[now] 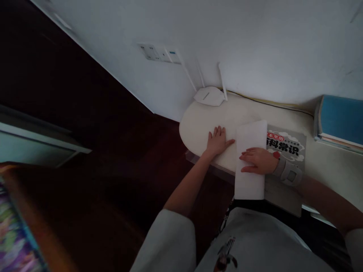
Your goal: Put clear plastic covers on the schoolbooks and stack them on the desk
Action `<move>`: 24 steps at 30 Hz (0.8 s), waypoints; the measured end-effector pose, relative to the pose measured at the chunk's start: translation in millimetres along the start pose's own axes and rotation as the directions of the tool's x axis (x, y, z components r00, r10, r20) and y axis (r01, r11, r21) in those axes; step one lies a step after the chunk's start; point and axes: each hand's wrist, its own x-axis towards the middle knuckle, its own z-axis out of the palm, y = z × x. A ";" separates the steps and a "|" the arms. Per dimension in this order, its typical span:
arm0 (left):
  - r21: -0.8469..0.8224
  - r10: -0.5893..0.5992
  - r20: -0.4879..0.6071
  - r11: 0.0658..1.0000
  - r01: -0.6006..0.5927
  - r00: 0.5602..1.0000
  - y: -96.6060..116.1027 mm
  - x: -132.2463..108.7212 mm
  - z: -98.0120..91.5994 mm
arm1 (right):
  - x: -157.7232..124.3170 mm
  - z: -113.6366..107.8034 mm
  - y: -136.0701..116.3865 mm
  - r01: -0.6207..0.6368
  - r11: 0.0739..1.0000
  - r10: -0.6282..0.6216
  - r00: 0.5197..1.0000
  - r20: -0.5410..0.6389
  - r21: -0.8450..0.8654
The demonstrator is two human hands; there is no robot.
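My left hand (217,142) lies flat on the white tabletop (195,121), fingers spread, with the thumb pointing toward a folded white sheet of paper (251,189). On that sheet my right hand (256,160) rests palm down, its fingers stretched out to the left. The right wrist wears a pale watch (291,174). Under the paper's right side is a grey book (296,141) with large dark characters and a red label on its cover. The near ends of paper and book stick out past the table's front edge.
A white router (210,96) with upright antennas stands at the back, against the wall. Dark and yellow cables (272,105) run behind it to a stack of books with a blue cover (342,119) at the right. Wall sockets (159,53) are above left.
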 end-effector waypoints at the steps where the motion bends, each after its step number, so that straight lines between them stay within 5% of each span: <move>1: -0.009 0.010 -0.014 1.000 -0.010 1.000 -2.0 1.4 4.6 | 0.1 0.4 -0.1 0.000 1.000 0.000 1.000 -0.001 0.006; 15: -0.086 -0.026 -0.179 0.996 0.010 0.983 -4.9 4.0 17.7 | -0.6 -1.5 -0.7 -0.015 1.000 0.016 1.000 0.024 -0.008; 24: -0.064 -0.141 -0.199 0.989 0.131 0.970 -4.2 7.2 -1.7 | -4.5 -2.8 -0.5 -0.057 0.998 0.056 0.998 0.038 0.025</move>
